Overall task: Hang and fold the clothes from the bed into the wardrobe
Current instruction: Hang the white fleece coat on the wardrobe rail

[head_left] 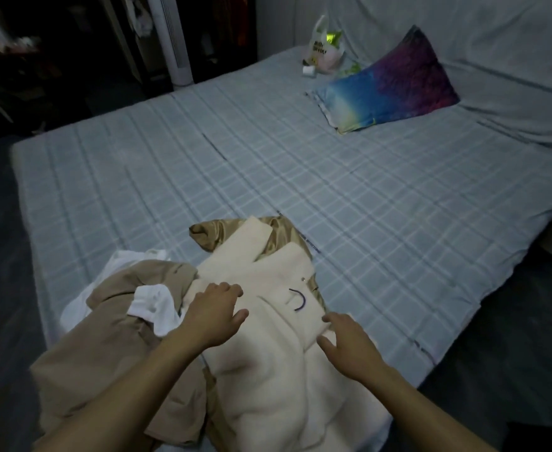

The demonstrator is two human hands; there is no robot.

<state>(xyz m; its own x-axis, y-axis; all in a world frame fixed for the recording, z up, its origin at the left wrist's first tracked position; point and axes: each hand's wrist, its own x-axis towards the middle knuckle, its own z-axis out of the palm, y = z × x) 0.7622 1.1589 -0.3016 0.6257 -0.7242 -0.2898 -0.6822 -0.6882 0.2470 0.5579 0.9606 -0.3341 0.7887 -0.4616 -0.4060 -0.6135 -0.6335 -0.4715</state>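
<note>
A tan garment (111,347) lies at the near-left of the bed (268,164). The left hand (214,316) and right hand (349,344) rest flat, fingers loosely spread, gripping nothing, on the cream coat (284,370) beside it.

Checked bed (268,164), clothes pile (176,321), pillow (389,83), plastic bag (325,47)
</note>
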